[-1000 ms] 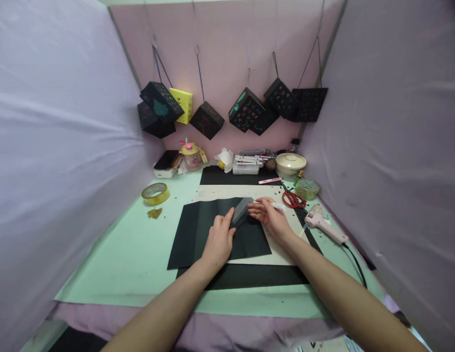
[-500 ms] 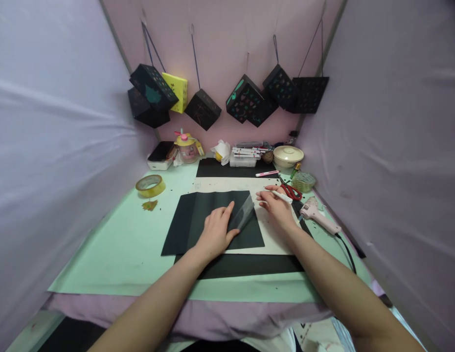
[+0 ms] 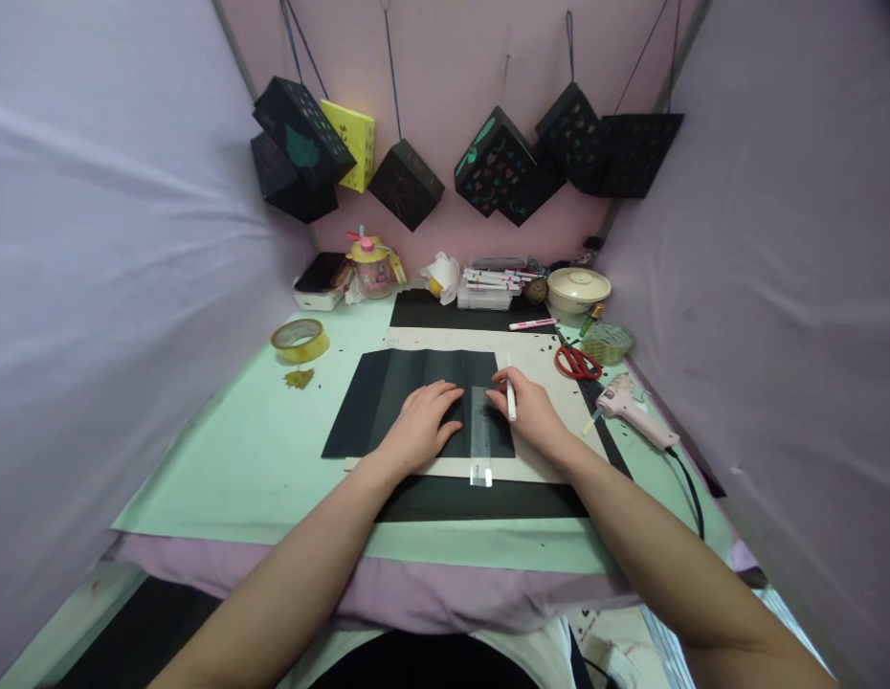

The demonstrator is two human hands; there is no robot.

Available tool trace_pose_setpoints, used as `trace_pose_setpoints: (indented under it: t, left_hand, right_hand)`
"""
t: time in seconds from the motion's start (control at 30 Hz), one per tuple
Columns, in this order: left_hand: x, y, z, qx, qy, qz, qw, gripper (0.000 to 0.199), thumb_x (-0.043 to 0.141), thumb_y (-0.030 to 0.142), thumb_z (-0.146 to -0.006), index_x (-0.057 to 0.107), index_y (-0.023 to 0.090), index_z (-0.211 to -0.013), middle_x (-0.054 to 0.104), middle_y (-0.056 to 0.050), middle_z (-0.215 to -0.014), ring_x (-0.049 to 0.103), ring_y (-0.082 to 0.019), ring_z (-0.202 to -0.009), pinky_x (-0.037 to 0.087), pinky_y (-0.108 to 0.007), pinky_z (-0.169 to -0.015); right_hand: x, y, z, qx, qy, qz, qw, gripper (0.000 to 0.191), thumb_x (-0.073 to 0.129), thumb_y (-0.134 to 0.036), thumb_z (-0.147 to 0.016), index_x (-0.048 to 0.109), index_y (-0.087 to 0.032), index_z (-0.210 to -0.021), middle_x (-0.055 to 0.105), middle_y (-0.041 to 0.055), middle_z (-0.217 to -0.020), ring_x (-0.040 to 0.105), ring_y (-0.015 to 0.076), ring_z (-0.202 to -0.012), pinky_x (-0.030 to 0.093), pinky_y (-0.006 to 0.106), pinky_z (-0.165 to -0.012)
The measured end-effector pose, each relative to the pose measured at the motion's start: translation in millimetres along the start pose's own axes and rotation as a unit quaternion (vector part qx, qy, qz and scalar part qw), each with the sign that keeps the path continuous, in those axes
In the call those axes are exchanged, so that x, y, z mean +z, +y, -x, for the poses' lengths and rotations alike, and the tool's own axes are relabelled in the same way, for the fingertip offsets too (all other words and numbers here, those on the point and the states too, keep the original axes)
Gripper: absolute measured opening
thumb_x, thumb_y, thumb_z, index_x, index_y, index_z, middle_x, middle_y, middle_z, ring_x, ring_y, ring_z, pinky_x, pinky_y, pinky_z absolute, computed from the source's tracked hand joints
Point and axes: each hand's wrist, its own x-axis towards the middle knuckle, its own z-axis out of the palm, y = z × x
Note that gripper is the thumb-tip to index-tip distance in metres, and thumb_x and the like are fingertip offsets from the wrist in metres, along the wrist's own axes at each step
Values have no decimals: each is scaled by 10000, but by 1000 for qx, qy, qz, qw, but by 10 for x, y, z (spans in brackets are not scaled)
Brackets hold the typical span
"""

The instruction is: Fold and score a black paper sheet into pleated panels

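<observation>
My left hand (image 3: pixel 425 421) lies on the folded black card (image 3: pixel 359 402), its fingers apart and nothing in them. Just right of it, a clear plastic ruler (image 3: pixel 480 442) lies on the card, its near end sticking out past the card's lower edge. A slim white pen (image 3: pixel 512 402) is held in my right hand (image 3: pixel 532 413), whose fingertips are close to the ruler's right side; whether they touch it I cannot tell. White board (image 3: pixel 552 450) and more black sheet (image 3: pixel 480 500) lie underneath.
To the right are red-handled scissors (image 3: pixel 578 363) and a glue gun (image 3: pixel 635 411) with its cord. A tape roll (image 3: pixel 300 341) and a dry leaf (image 3: pixel 299 378) lie left. Behind stand a pen box (image 3: pixel 484 295), a lidded bowl (image 3: pixel 578 289) and a cup (image 3: pixel 373 273). Black boxes (image 3: pixel 407 185) hang above.
The ruler, tilted up beside my left hand before, now lies on the card, and my left hand is apart from it. My right hand has moved left to the ruler, its pen now more upright.
</observation>
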Motion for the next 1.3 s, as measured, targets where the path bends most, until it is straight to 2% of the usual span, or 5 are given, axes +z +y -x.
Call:
trace_pose_setpoints:
  t: [0.3,0.53,0.83,1.13,1.3]
  left_hand:
    - [31,47,30,77,-57,9,995,378,498,313,-939,533,219,-1303,530,-90,-1378,495,-229,-1270,399,-403,-1074]
    - [-20,33,-27,43,-74,-28,996,372,443,251,-961,506,219,-1326,493,-69,-1431,390,-232,-1365,263,-493,-1140]
    - [0,403,136,182,-149,2,972,400,471,392,-957,538,206,-1305,514,-90,-1413,434,-224,-1338,202,-468,-1163]
    - [-21,425,128,184,-103,46,976,253,545,358,-923,659,202,-1088,613,-84,-1284,578,-221,-1151,427,-402,-1005]
    - [-8,391,135,145,0,52,988,192,532,308,-929,679,194,-976,631,-91,-1227,569,-216,-1154,421,-410,-1030]
  right_hand:
    - [-114,124,-54,-89,-79,43,992,284,445,-152,-866,574,-235,-1104,626,74,-1231,583,211,-1115,440,367,-937]
    - [-153,172,-79,-82,-111,88,987,355,390,-65,-841,584,-213,-1099,671,77,-1113,620,201,-995,462,335,-865]
    - [-204,309,-148,-101,-112,52,987,343,500,-104,-809,609,-223,-1112,685,47,-1093,628,179,-939,468,301,-836]
    - [-139,315,-185,-116,-94,70,986,314,507,-77,-795,616,-214,-1056,669,65,-1092,603,189,-970,453,319,-864]
    - [-131,305,-196,-127,-90,66,986,278,519,-83,-801,612,-209,-1031,670,65,-1076,601,190,-971,452,314,-858]
